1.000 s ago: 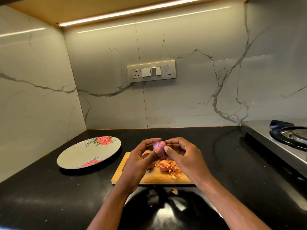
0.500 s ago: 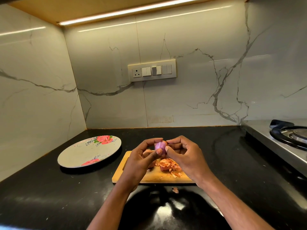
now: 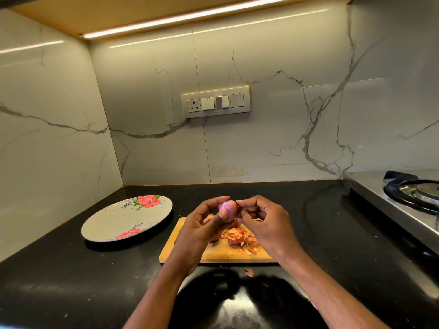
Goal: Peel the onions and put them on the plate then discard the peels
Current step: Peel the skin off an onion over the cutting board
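A small purple onion (image 3: 228,209) is pinched between thumb and fingers of my left hand (image 3: 202,230), held above the wooden cutting board (image 3: 213,254). My right hand (image 3: 263,222) touches the onion's right side with curled fingertips, where a patch of orange skin remains. A heap of orange onion peels (image 3: 241,239) lies on the board below my hands. One loose peel (image 3: 249,272) sits on the black counter in front of the board. The floral plate (image 3: 123,220) stands to the left with nothing on it.
A gas stove (image 3: 413,193) occupies the right end of the black counter. A switch panel (image 3: 215,102) is set in the marble back wall. Marble walls close the corner at left and behind.
Both hands have risen slightly and the onion has been turned in my left fingers; my right fingertips have shifted to its right side.
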A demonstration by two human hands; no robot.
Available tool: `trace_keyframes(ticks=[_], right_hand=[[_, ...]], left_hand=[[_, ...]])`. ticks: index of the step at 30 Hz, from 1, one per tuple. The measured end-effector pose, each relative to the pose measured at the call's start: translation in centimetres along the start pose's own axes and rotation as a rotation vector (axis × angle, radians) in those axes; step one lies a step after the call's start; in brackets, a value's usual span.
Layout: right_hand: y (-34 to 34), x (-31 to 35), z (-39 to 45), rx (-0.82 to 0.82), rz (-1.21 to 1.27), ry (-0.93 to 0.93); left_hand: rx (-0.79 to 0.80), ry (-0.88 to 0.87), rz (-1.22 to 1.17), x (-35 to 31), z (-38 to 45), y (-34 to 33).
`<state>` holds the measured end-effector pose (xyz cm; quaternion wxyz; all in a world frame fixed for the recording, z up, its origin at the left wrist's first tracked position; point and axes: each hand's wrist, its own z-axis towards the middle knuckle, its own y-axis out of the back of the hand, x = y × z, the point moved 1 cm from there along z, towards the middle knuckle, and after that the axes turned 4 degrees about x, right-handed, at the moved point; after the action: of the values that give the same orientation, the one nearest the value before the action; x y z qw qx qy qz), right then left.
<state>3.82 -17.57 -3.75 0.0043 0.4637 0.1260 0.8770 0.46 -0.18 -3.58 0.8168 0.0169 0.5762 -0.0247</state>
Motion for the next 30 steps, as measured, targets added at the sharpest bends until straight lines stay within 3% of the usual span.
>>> trace_keyframes(ticks=[6,13,23,30], right_hand=[[0.1,0.9,-0.3,0.009,0.046,0.006],[0.1,0.9,-0.3,-0.018,-0.096,0.082],[0.4,1.0,-0.3,0.013,0.059,0.006],[0.3,0.7,-0.2,-0.004,-0.003,-0.015]], left_hand=[[-0.015,-0.018,0.028,-0.1,0.0,0.0],[-0.009,-0.022,0.111,-0.3,-0.1,0.0],[-0.007,-0.016,0.144,-0.6,-0.3,-0.2],[0.003,-0.052,0.196,-0.8,-0.4,-0.3]])
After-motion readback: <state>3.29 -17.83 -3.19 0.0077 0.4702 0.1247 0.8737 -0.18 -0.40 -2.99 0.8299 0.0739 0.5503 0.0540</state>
